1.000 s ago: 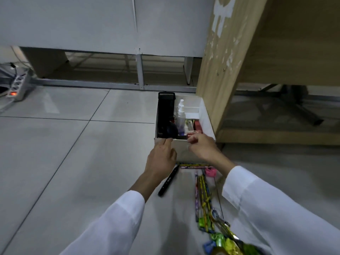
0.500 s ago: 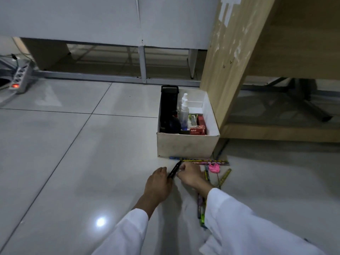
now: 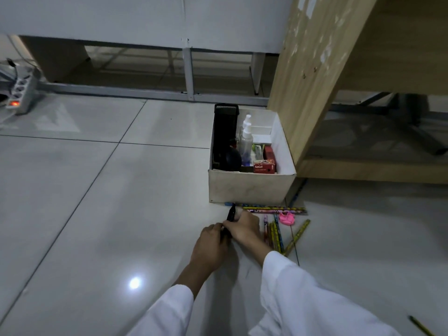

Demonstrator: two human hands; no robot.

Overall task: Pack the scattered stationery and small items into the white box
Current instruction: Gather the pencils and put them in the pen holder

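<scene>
The white box [image 3: 252, 187] stands on the floor beside a wooden desk panel. Inside it are a black mesh holder [image 3: 225, 127], a clear spray bottle [image 3: 245, 139] and a red carton [image 3: 264, 166]. Just in front of the box, my left hand [image 3: 211, 246] and my right hand [image 3: 244, 226] meet on a black marker [image 3: 231, 213]; fingers of both hands curl round its lower part and its tip points at the box. Several colourful pencils [image 3: 274, 232] and a pink item [image 3: 287, 218] lie on the tiles to the right of my hands.
A wooden desk side [image 3: 315, 76] rises right of the box, with chair legs [image 3: 417, 127] behind it. A power strip [image 3: 20, 93] with a red light lies far left. One more pencil [image 3: 420, 326] lies at the bottom right. Grey tiled floor spreads to the left.
Both hands came back from the box's front edge down to the floor and closed on the black marker, lifting its tip toward the box. The view pulled back.
</scene>
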